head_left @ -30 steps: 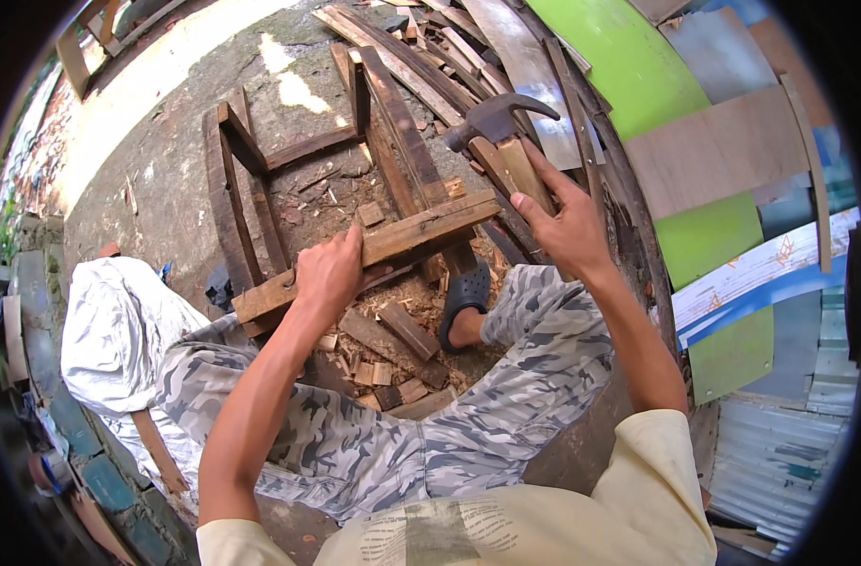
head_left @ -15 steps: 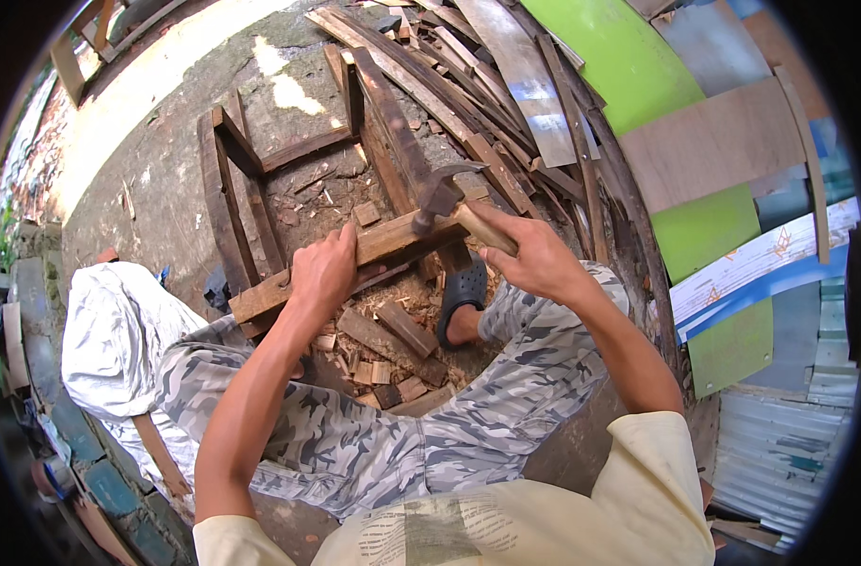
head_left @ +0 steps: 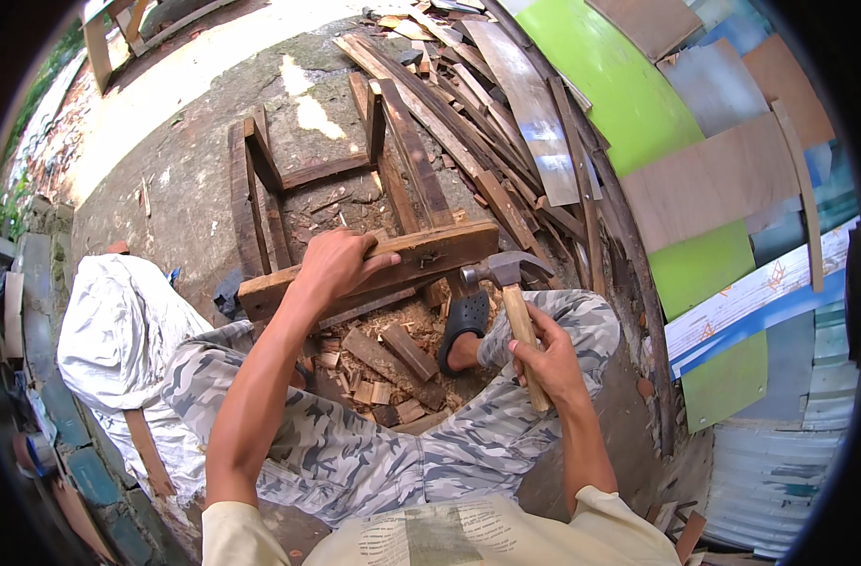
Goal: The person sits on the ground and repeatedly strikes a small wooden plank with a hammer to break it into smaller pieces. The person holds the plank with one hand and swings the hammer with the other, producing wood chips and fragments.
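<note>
My left hand [head_left: 341, 264] is closed round a thick brown wooden board [head_left: 440, 251]. The board lies crosswise at the near end of a wooden frame [head_left: 325, 174] with long legs, which rests on the ground. A dark spot shows on the board's face, right of my fingers. In my right hand [head_left: 549, 363] is a claw hammer [head_left: 519, 316], gripped low on its wooden handle. Its metal head is beside the board's right end, just below it and apart from it, over my right knee.
Short wood offcuts [head_left: 407, 351] and shavings lie between my feet, near a dark clog [head_left: 464, 325]. Long wood strips [head_left: 449, 113] are piled beyond on the right, next to overlapping coloured sheets [head_left: 713, 170]. A white cloth sack [head_left: 119, 330] sits at my left.
The hammer has dropped from over the board's top edge to its right side, with my right hand lower. The board has turned, showing more of its broad face. My left hand still holds it.
</note>
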The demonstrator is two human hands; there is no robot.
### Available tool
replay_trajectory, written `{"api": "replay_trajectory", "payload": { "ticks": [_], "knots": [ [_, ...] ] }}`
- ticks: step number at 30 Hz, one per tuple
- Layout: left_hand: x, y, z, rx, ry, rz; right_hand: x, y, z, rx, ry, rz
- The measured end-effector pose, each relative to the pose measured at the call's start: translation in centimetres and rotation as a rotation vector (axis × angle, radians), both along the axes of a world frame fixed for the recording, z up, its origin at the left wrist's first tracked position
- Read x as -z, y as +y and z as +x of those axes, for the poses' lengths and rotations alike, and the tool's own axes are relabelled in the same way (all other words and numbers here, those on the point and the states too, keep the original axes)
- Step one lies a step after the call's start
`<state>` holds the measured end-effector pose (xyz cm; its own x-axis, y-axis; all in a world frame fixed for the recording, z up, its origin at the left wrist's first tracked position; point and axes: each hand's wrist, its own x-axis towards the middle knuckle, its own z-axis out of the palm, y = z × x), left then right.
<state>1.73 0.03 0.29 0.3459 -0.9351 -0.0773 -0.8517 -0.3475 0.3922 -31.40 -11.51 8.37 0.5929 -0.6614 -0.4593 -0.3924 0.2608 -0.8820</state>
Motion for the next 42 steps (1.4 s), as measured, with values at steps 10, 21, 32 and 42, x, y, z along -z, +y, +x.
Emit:
{"api": "replay_trajectory", "payload": {
  "ticks": [10, 21, 32, 42],
  "knots": [
    [2.5, 1.1, -0.7, 0.067, -0.152, -0.015, -3.3, -1.6, 0.2, -0.34, 0.217, -0.085],
    [2.6, 2.3, -4.0, -0.043, -0.198, -0.081, -8.6, -6.1, 13.8, -1.512, 0.897, -0.645],
    [2.8, 2.7, -4.7, -0.127, -0.145, -0.011, -5.4, -7.9, 27.3, -1.799, 1.284, 0.017],
    [3.4, 3.3, -4.7, -0.116, -0.161, -0.047, -2.2, -8.0, 33.9, -1.995, 1.46, 0.207]
  ]
}}
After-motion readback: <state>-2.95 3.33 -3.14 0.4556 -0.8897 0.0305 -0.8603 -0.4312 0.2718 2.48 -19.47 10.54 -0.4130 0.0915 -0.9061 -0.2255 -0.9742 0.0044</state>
